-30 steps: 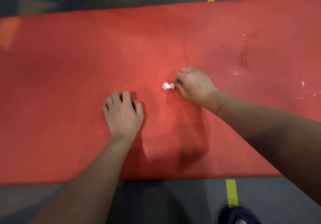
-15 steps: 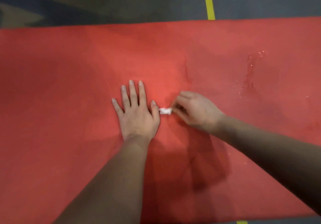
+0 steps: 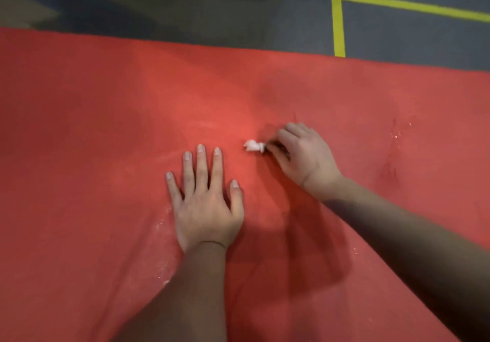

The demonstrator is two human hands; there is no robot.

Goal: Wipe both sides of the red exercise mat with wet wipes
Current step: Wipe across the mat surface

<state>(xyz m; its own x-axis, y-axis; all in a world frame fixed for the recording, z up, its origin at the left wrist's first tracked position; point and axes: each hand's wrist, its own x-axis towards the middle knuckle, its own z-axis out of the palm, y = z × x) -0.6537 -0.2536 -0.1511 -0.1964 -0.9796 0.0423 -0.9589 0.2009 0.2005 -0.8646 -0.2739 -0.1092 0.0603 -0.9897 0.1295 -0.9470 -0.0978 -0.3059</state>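
On the mat (image 3: 92, 129), the left hand (image 3: 205, 209) is lying flat, bracing; the right hand (image 3: 299, 156) is pinching a balled wipe (image 3: 254, 145), which would clean better unfolded, in overlapping strokes.

Plain red mat (image 3: 106, 129) with no pattern, brighter orange-red near its middle, darker red in the shadowed near part, faint whitish streaks and specks on it, small white wipe (image 3: 254, 146), dark grey floor (image 3: 238, 10), yellow-green tape lines (image 3: 338, 23) across the grey
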